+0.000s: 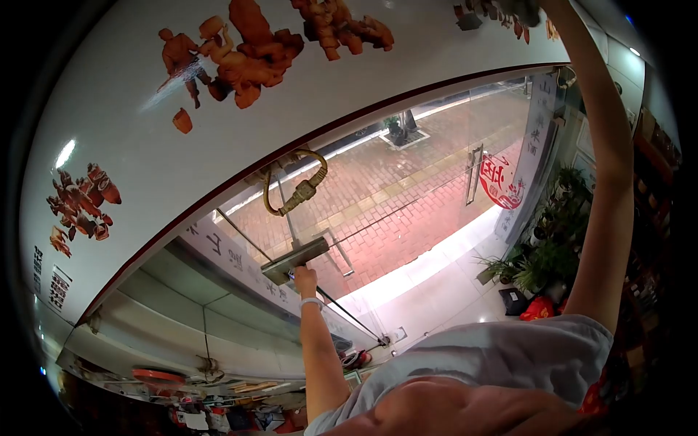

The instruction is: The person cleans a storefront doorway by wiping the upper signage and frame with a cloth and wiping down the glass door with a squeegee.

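My left hand (306, 280), with a pale band at the wrist, is closed at a wide, flat grey-green bar that looks like a squeegee (297, 261). A small blue part shows beside the fingers. My right arm reaches up to the top right, where my right hand (550, 3) is mostly cut off by the frame's edge. Bunched at its end is what looks like a grey cloth (520, 10), against a white panel (145, 160) printed with brown figures. The right fingers cannot be made out.
Below the panel, a brass-coloured cable loop (298, 190) hangs near the glass doors (429, 174). A door handle (474, 175) stands upright. Potted plants (538, 254) and red bags (536, 308) sit at right. Assorted items and a red round tray (158, 376) lie lower left.
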Demonstrator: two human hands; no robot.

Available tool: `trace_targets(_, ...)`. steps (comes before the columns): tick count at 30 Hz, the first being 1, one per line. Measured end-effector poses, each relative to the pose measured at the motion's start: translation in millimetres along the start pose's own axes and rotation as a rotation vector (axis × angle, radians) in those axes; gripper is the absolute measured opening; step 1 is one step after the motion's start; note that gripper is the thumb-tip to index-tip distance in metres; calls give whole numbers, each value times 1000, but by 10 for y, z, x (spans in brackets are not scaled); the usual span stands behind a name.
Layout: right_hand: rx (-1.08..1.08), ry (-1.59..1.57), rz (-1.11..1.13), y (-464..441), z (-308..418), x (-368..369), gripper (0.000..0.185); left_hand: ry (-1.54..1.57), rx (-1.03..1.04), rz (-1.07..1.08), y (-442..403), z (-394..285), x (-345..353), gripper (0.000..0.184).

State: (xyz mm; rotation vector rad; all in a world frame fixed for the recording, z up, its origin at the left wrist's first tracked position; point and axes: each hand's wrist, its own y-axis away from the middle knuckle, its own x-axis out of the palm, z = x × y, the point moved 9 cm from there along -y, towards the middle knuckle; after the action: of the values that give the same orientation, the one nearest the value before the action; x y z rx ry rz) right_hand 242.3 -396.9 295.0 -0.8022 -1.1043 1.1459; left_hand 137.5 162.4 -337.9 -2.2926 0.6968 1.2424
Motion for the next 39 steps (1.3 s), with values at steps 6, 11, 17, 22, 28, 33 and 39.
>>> trace_targets(6,323,-151,-325,14,-1212,-1012,39,34,-13,12,-95,121,144,24)
trace_targets(11,380,-370,-373,67,-1346,-882,36,56,30,-81,-53,96,51,21)
trace_targets(17,244,-675,-232,50,-347,202,33,31,-20,-18,-114,178,177,27)
trace_targets(22,179,-779,30,880,1321,1472,32,64,-42,-39,13,99,11,27)
trace_targets(28,-699,-527,51,1382,2160,2817,24,93,-73,-67,-8,150,58,27)
trace_targets(33,-806,-295,447,1740,2638,3748,38,77,-56,-54,-61,161,110,27)
trace_targets(39,-843,-186,396,1305,2280,2731,28,86,-61,-41,48,85,-23,26)
